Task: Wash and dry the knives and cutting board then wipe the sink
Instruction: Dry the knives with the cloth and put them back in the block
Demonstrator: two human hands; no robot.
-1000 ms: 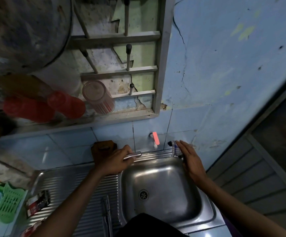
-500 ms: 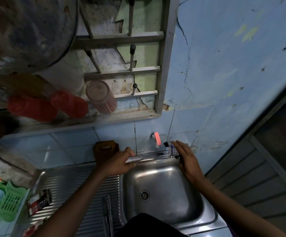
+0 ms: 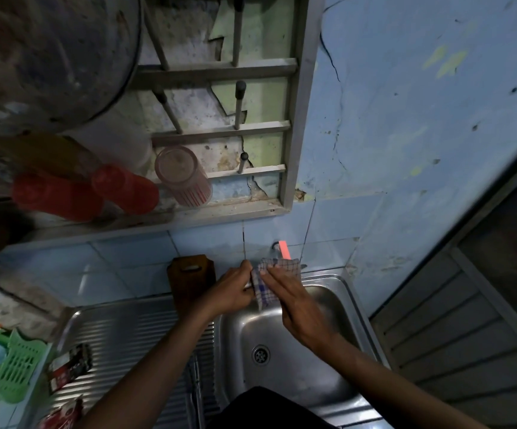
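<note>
Both forearms reach forward from the bottom of the view and converge, hands nearly meeting. The left hand is curled, its thumb and fingertips pinching a fold of checked cloth. The right hand lies palm down with its long fingers extended along the cloth, pressing it, the wrist angled inward toward the left hand.
</note>
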